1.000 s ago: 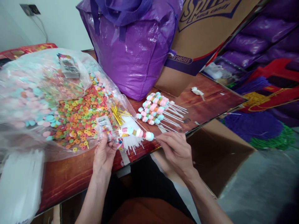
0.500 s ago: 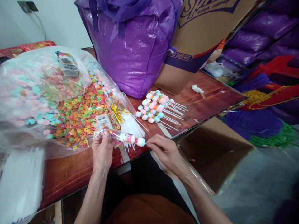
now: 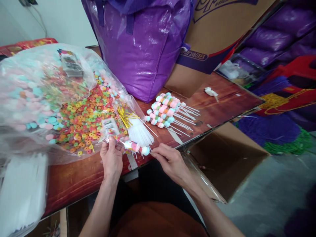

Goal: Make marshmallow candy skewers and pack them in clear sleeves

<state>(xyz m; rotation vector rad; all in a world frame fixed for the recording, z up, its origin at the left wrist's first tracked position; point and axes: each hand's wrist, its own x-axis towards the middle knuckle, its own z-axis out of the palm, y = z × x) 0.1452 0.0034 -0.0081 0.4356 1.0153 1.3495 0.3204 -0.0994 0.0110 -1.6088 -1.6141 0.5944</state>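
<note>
My left hand (image 3: 111, 159) pinches a clear printed wrapper (image 3: 117, 138) over the table's near edge. Part of a marshmallow skewer (image 3: 134, 145) sits inside the wrapper, its blue and white end (image 3: 145, 150) sticking out toward the right. My right hand (image 3: 170, 161) has thumb and fingers closed on the skewer's white stick. Just beyond lie a fan of white sticks (image 3: 142, 133) and gold twist ties (image 3: 125, 115). A stack of wrappers (image 3: 109, 126) rests behind my left hand. Further right is a pile of finished-looking marshmallow skewers (image 3: 163, 110), sticks pointing right.
A large clear bag (image 3: 22, 98) of marshmallows and ring candies (image 3: 84, 121) covers the left of the table (image 3: 71, 181). Behind stand a purple bag (image 3: 148, 49) and a cardboard carton (image 3: 195, 72). An open cardboard box (image 3: 237, 158) sits below the right edge.
The wrapper has come further over the marshmallows, leaving less of them exposed. My right hand has shifted slightly left, closer to my left hand, which moved slightly right.
</note>
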